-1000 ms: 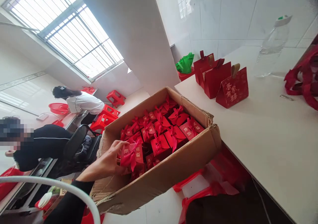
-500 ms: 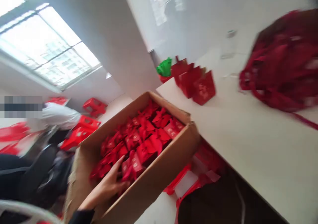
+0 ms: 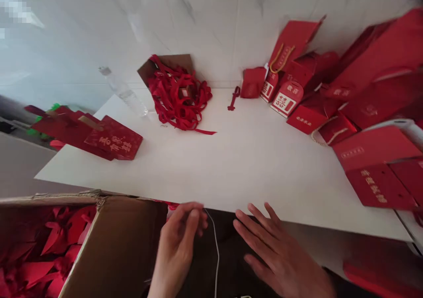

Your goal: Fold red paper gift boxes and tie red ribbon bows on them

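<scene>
The cardboard box [image 3: 125, 240] is seen at the lower left, just beside the near edge of the white table [image 3: 231, 170]; its opening is turned upward, and its far rim is set roughly along the table edge. Because the box is cut off by the picture's border, its long axis cannot be told. Inside it, the red gift boxes [image 3: 54, 240] are packed close, with their ribbon bows upward. The left hand [image 3: 180, 240] is held between the box and the right hand, its fingers loosely curled and the thumb brought near them; whether anything small is gripped cannot be told. The right hand [image 3: 277, 254] is spread flat with fingers apart, pointed toward the table's edge, and nothing is held in it. Between the hands, a white cord [image 3: 216, 254] is seen hanging. On the table, a pile of red ribbon [image 3: 180, 97] is placed toward the wall, one strand trailed rightward, and red paper bags [image 3: 114, 139] are stood at the left end, their handles directed to the upper left.
</scene>
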`<action>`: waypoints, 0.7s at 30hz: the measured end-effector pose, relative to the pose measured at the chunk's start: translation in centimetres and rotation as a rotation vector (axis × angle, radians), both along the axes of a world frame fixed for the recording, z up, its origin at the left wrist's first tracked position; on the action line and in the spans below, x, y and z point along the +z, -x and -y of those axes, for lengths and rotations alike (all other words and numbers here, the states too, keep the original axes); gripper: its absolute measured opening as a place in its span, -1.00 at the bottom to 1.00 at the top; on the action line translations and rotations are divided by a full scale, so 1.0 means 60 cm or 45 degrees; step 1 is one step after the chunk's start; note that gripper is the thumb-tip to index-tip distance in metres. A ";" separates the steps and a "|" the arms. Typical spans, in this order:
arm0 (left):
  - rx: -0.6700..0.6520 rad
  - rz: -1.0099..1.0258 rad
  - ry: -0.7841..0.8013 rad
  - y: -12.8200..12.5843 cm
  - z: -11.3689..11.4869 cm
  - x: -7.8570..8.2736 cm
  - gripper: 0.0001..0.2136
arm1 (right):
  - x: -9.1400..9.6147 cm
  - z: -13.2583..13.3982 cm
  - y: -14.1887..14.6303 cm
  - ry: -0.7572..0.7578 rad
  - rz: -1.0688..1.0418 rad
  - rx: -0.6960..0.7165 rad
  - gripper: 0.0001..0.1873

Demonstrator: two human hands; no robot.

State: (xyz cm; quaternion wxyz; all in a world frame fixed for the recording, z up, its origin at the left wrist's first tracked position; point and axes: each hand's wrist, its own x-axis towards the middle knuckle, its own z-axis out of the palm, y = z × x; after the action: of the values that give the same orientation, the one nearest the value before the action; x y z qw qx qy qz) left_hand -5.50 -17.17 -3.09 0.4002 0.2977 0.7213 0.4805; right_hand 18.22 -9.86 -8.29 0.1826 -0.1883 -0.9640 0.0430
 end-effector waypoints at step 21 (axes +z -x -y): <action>0.065 0.110 -0.010 -0.004 -0.089 -0.059 -0.66 | 0.034 -0.060 0.023 0.284 -0.280 -0.434 -0.77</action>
State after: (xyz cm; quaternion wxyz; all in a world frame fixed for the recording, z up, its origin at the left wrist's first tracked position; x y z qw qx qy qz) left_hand -5.28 -11.85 -6.61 0.4172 0.2598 0.7089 0.5059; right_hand 16.81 -6.27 -6.24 0.2693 -0.3618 -0.8818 0.1381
